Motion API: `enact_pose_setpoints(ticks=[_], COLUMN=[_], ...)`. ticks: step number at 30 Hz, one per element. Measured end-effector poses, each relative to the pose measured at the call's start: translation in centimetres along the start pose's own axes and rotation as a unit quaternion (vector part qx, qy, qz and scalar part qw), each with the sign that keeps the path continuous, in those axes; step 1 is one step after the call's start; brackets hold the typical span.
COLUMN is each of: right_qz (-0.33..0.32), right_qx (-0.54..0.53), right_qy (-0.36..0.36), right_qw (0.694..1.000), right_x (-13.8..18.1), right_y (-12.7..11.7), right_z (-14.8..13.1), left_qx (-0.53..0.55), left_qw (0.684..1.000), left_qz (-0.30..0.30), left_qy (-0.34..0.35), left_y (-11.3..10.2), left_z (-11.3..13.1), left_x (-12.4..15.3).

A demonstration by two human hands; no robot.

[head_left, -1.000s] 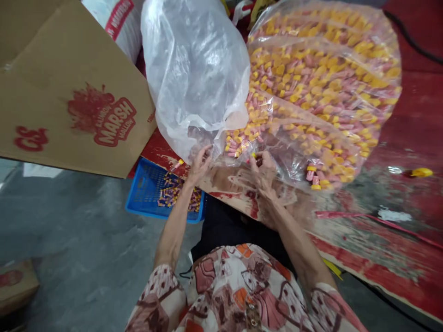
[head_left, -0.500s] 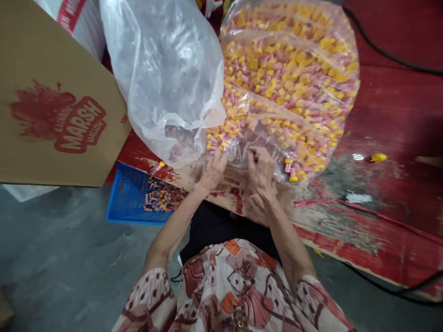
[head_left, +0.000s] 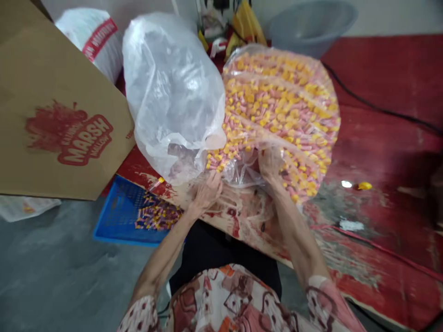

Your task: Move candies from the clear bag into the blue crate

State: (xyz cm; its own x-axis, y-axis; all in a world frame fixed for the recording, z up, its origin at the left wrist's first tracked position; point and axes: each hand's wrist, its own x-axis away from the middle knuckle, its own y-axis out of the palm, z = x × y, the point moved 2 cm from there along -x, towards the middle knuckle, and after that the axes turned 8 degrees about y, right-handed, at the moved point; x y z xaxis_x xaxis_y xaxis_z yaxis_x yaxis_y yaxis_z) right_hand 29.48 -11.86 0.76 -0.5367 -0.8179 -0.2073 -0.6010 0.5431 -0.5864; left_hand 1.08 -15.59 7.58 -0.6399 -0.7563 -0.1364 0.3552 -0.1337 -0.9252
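Note:
A large clear plastic bag (head_left: 280, 106) full of yellow and pink wrapped candies lies on the worn red table (head_left: 380, 152) in front of me. My left hand (head_left: 206, 190) pinches the bag's near edge at the table's front. My right hand (head_left: 271, 165) is pushed into the bag's crumpled mouth, its fingers hidden by plastic and candies. An almost empty clear plastic bag (head_left: 171, 92) billows up just left of the full one.
A brown "Marsh Mallow" cardboard box (head_left: 58, 115) leans at the left. A blue plastic basket (head_left: 128, 214) with several wrapped candies sits on the grey floor below the table edge. One loose yellow candy (head_left: 364, 186) lies at right. A grey basin (head_left: 308, 23) stands at the back.
My right hand has gone from pinching the bag's edge to reaching inside its mouth. My left hand has dropped slightly. The view has tilted up, showing the basin.

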Motion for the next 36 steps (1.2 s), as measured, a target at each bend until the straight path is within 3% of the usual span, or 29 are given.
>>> enact_pose_setpoints(ticks=[2,5,8,11,13,16,20,23,27,30,33,36], right_qz=[0.038,0.052,0.017,0.011,0.017,0.019,0.016,0.026,0.088,0.028,-0.038,-0.093], right_qx=[0.011,-0.022,-0.057,-0.072,-0.071,-0.047,-0.024,-0.05,-0.065,-0.027,-0.008,-0.087], right_qy=[0.038,-0.021,-0.056,-0.041,-0.04,-0.048,-0.04,-0.031,-0.054,-0.078,-0.078,-0.038], right_qw=[0.998,0.998,0.997,0.996,0.997,0.998,0.999,0.998,0.992,0.996,0.996,0.991], right_x=[1.9,5.8,8.7,9.8,9.9,10.0,9.9,10.0,10.5,10.8,11.0,11.4], right_y=[-0.4,0.6,2.3,3.2,3.3,3.1,2.4,1.3,-0.3,-0.1,0.2,0.1], right_z=[-1.1,-2.7,-3.4,-3.4,-3.4,-3.6,-3.7,-3.6,-3.4,-3.2,-3.4,-4.3], left_qx=[0.014,-0.018,-0.117,-0.165,-0.118,-0.005,0.051,0.07,0.082,0.098,0.152,0.291], left_qw=[0.995,0.974,0.946,0.925,0.937,0.951,0.937,0.923,0.925,0.929,0.933,0.911], left_qz=[0.095,0.206,0.229,0.252,0.272,0.28,0.266,0.257,0.211,0.168,0.133,0.102], left_qy=[-0.011,-0.096,-0.199,-0.232,-0.184,-0.135,-0.221,-0.278,-0.306,-0.314,-0.298,-0.273], left_y=[-1.2,-2.9,-4.5,-6.3,-6.8,-6.4,-5.1,-4.2,-3.7,-3.6,-3.1,-2.3], left_z=[-1.3,-5.0,-8.5,-9.6,-9.5,-10.5,-14.5,-17.3,-19.0,-18.4,-15.2,-9.9], left_x=[2.2,8.3,14.8,17.1,14.6,6.2,-5.7,-9.9,-9.6,-7.3,-4.6,-2.0])
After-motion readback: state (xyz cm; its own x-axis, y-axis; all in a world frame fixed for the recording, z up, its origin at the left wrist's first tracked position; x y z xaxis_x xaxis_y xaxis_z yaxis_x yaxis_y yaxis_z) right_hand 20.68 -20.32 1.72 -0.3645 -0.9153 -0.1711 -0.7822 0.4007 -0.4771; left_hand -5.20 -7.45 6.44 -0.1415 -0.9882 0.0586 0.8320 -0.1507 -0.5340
